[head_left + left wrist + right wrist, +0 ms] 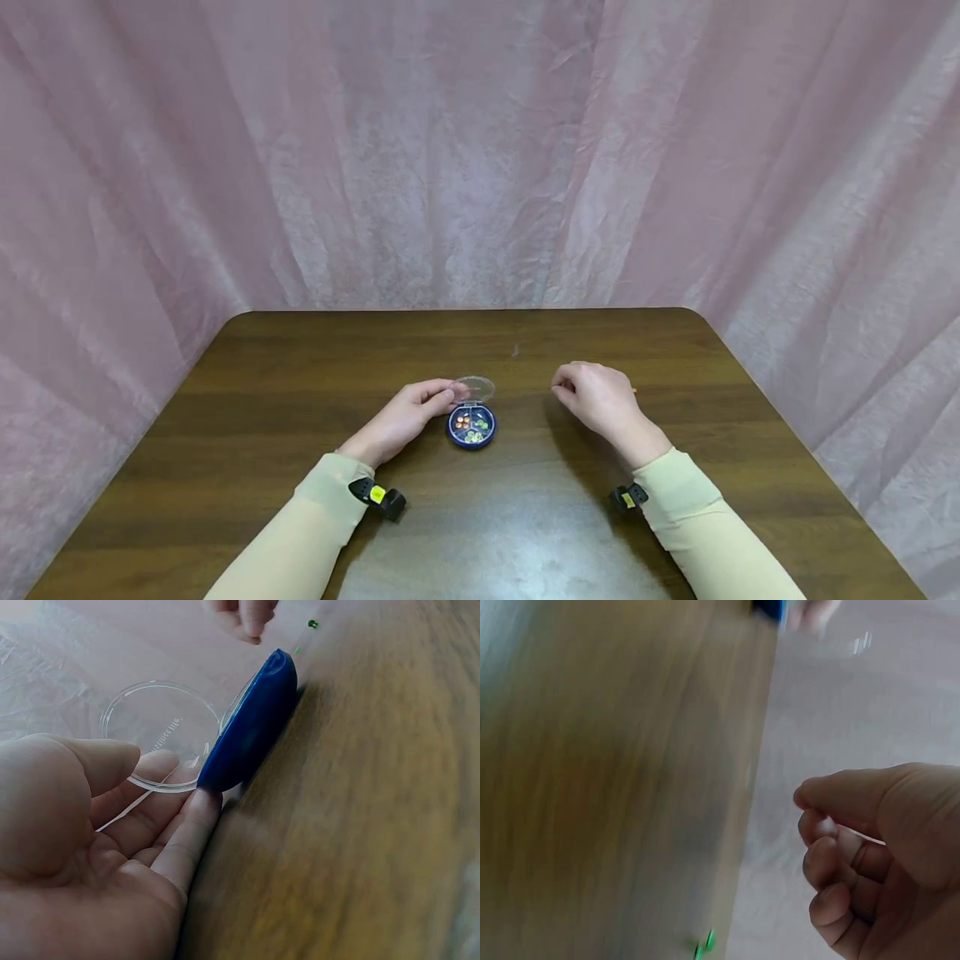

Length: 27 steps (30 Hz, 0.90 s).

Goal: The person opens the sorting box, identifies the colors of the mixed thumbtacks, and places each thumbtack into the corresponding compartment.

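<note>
A round blue pill case (471,427) stands open on the table, its clear lid (474,389) raised at the back. Small shiny orange pieces (462,422) and green-yellow pieces (474,437) lie in its divided compartments. My left hand (408,412) holds the lid at its left edge, thumb in front and fingers behind; in the left wrist view a finger also touches the blue base (251,727). Right of the case, my right hand (597,398) hovers over the table with curled fingers, thumb against index finger. Nothing plainly shows between those fingertips.
Small green pieces (704,945) lie on the wooden table (300,367) by the right hand. An orange bit (634,390) shows just past that hand. A pink curtain (450,167) hangs behind the table.
</note>
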Motion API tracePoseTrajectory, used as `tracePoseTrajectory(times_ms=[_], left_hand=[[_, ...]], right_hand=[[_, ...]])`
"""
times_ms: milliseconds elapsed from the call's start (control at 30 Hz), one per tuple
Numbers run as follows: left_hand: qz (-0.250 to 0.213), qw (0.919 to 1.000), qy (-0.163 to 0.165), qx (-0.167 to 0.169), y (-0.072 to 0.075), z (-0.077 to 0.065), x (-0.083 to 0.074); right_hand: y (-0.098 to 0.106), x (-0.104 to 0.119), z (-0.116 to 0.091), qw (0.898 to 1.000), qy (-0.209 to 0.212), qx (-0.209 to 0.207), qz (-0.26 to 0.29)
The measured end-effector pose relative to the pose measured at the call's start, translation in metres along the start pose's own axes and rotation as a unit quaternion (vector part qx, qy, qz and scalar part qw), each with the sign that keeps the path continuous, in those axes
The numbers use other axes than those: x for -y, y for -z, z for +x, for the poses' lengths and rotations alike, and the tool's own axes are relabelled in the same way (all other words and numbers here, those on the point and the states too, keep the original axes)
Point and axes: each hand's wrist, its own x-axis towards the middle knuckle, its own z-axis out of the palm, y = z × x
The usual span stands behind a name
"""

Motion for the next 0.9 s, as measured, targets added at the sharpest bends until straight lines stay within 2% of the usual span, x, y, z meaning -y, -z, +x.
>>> tracePoseTrajectory(times_ms=[200,367,600,900], left_hand=[[-0.016,0.9999,-0.001,0.003,0.003,-0.004,0.002],[-0.026,0.9997,-0.002,0.002,0.002,-0.005,0.002],[-0.021,0.9998,-0.004,0.002,0.003,-0.006,0.001],[-0.012,0.9999,0.003,0.005,0.006,-0.006,0.0]], right_hand=[[0.007,-0.033,-0.001,0.996,-0.079,0.038,-0.017],[0.012,-0.052,-0.007,0.991,-0.122,0.052,-0.022],[0.019,-0.074,-0.014,0.987,-0.146,0.053,-0.045],[0.021,-0.091,-0.021,0.978,-0.172,0.108,-0.055]])
